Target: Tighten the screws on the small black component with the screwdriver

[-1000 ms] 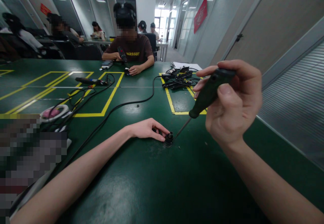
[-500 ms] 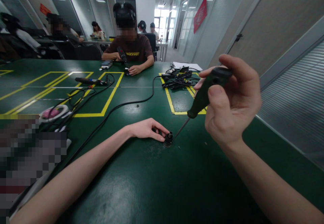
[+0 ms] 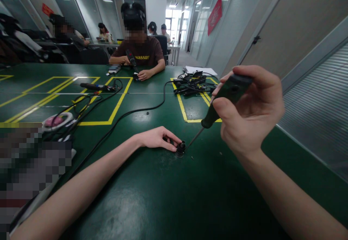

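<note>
A: Which step does this look like?

B: Driving a screw, I'd judge. The right hand (image 3: 251,111) has its grip clenched around the dark green handle of a screwdriver (image 3: 221,100), thumb pressed on the near side, fingers curled over the top. The thin shaft slants down and to the left, and its tip sits in the small black part (image 3: 181,148) on the green table (image 3: 190,196).

A: And the other hand?

B: The left hand (image 3: 156,138) lies flat on the table, thumb and forefinger pinching that black part at its left side to keep it from turning. So that grip is closed on the part itself.

A: Is the screw seated?

B: Too small to tell; the tip hides whatever is there.

A: What does the next move call for?

B: As I read it, a twist of the handle with the shaft kept in line with the part, and steady downward pressure so the tip stays engaged. The pinch must hold firm.

A: Anything close by to mind?

B: A black cable (image 3: 122,117) runs across the table well behind the left hand, and a person (image 3: 140,51) works at the far side, both well apart.
</note>
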The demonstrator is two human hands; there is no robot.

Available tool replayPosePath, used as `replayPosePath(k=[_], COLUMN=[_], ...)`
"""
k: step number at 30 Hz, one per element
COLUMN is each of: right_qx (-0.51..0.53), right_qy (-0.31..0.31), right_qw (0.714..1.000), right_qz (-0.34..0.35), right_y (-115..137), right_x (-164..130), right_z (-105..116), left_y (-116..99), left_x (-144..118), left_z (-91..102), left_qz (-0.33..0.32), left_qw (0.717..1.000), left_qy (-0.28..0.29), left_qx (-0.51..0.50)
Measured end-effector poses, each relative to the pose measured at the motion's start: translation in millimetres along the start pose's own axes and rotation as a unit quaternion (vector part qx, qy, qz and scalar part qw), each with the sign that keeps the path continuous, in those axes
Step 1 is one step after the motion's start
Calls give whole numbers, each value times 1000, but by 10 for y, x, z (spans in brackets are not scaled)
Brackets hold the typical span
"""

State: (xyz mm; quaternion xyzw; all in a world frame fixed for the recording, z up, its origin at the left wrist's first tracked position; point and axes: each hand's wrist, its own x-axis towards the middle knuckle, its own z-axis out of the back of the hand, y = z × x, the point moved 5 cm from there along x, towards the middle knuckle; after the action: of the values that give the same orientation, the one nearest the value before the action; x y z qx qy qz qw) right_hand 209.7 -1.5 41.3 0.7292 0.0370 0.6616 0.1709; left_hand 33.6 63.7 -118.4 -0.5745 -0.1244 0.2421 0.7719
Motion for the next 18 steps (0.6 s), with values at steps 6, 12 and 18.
replayPosePath(k=[6,12,18], right_qx=[-15,27,42], right_qy=[7,16,11], right_qw=[1000,999,999], right_qz=[-20,-38,-24], right_y=[-13,11,21], right_x=[-31,-35,-9], right_z=[-26,-64,-45], left_y=[-7,-19,-32], left_x=[-4,2,-9], left_z=[-5,0,-2], left_qz=[2,-1,1], left_qw=[1000,1000,1000], left_qy=[3,6,7], left_qx=[2,6,10])
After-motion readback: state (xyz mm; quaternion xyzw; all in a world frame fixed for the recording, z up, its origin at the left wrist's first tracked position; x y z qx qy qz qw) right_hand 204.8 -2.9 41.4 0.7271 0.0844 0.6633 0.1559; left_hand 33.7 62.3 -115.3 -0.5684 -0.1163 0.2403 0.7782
